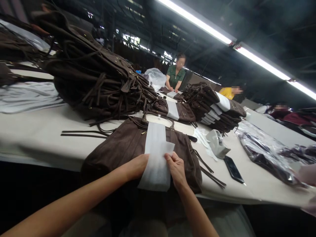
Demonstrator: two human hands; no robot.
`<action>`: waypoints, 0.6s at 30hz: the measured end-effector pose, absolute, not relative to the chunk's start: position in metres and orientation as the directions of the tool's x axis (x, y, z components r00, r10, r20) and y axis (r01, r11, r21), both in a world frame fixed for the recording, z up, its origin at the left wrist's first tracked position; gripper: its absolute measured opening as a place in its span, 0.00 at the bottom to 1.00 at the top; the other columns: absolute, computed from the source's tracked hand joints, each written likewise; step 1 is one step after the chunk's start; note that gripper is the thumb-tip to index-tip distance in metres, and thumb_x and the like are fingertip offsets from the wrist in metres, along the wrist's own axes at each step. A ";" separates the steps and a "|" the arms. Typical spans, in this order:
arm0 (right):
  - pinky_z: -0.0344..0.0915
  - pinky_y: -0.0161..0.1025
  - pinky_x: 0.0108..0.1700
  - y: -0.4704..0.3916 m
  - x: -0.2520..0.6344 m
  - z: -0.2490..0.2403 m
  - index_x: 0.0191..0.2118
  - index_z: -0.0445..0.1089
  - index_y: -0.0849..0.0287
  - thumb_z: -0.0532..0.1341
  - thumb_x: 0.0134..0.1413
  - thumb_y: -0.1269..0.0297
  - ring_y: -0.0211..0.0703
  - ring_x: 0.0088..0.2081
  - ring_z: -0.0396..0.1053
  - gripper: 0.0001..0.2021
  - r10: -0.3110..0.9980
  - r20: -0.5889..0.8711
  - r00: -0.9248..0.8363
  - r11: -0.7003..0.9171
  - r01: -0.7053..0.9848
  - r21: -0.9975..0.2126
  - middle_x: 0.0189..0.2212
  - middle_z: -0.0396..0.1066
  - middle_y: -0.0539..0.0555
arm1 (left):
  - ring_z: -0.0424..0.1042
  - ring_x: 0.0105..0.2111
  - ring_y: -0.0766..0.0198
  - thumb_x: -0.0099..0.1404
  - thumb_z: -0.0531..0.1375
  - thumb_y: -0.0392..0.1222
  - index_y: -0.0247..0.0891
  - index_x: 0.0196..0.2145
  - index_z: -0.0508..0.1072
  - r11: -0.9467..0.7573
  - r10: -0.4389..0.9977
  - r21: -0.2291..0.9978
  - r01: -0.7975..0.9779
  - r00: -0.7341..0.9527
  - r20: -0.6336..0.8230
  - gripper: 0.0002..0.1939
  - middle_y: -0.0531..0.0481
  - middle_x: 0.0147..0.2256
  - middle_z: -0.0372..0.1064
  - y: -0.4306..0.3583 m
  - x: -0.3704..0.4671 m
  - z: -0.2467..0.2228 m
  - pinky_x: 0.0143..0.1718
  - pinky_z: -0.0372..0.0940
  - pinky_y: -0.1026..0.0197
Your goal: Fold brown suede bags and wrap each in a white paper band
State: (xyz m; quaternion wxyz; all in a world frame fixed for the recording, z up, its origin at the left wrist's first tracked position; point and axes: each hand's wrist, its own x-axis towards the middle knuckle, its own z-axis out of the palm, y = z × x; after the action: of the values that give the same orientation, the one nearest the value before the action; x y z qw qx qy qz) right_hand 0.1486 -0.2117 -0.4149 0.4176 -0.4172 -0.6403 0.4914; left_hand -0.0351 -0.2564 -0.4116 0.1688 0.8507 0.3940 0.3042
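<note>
A dark brown handbag [118, 144] lies on the table in front of me, its near side at the table's edge. Across its middle runs a strip of thin white wrapping sheet [156, 171], with its lower end hanging over the bag's near side. My right hand [176, 166] pinches the sheet's right edge between thumb and fingers, where a corner is folded up. On the other side, my left hand [138, 166] reaches behind the sheet, and its fingers are hidden there. Dark straps stick out from both sides of the bag.
A tall heap of brown bags [98, 75] stands at left. Banded bags [217, 105] are stacked at back right. A tape dispenser [217, 144] and a phone [233, 169] lie to the right, near plastic-wrapped goods [266, 158]. A person in green [175, 75] works across the table.
</note>
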 end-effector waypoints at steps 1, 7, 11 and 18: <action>0.59 0.34 0.34 -0.207 0.143 -0.412 0.27 0.72 0.60 0.61 0.55 0.47 0.39 0.32 0.63 0.19 0.920 0.209 -0.332 0.287 0.208 -0.935 0.32 0.68 0.52 | 0.71 0.40 0.61 0.69 0.47 0.32 0.33 0.41 0.74 -0.632 0.774 0.521 0.574 0.508 0.378 0.16 0.46 0.35 0.74 -0.257 -0.035 -0.413 0.49 0.66 0.62; 0.53 0.32 0.27 -0.167 0.127 -0.418 0.22 0.68 0.58 0.57 0.57 0.48 0.37 0.25 0.59 0.21 0.923 0.165 -0.348 0.349 0.571 -0.743 0.21 0.63 0.47 | 0.71 0.38 0.56 0.62 0.49 0.27 0.33 0.32 0.73 -0.553 0.833 0.468 0.690 0.449 0.322 0.13 0.42 0.34 0.72 -0.269 -0.039 -0.420 0.46 0.67 0.56; 0.49 0.32 0.25 -0.156 0.128 -0.429 0.20 0.67 0.59 0.58 0.55 0.47 0.37 0.22 0.56 0.22 0.933 0.106 -0.343 0.305 0.600 -0.740 0.16 0.59 0.46 | 0.71 0.39 0.59 0.62 0.48 0.27 0.36 0.30 0.73 -0.438 0.899 0.663 0.607 0.282 0.336 0.16 0.44 0.38 0.71 -0.283 -0.037 -0.413 0.44 0.66 0.60; 0.46 0.34 0.28 -0.176 0.116 -0.422 0.23 0.68 0.57 0.56 0.62 0.55 0.38 0.26 0.61 0.18 0.966 0.141 -0.218 0.259 0.788 -0.558 0.21 0.68 0.49 | 0.71 0.32 0.59 0.68 0.47 0.38 0.38 0.37 0.74 -0.105 0.994 0.908 0.406 0.019 0.106 0.15 0.50 0.30 0.71 -0.285 -0.038 -0.397 0.36 0.62 0.62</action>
State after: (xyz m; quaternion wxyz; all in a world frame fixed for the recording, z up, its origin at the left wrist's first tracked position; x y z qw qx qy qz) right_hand 0.1159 -0.1757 -0.4223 0.2362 -0.5789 -0.7575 0.1877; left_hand -0.0377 -0.2851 -0.3966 0.3568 0.6183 0.5660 0.4123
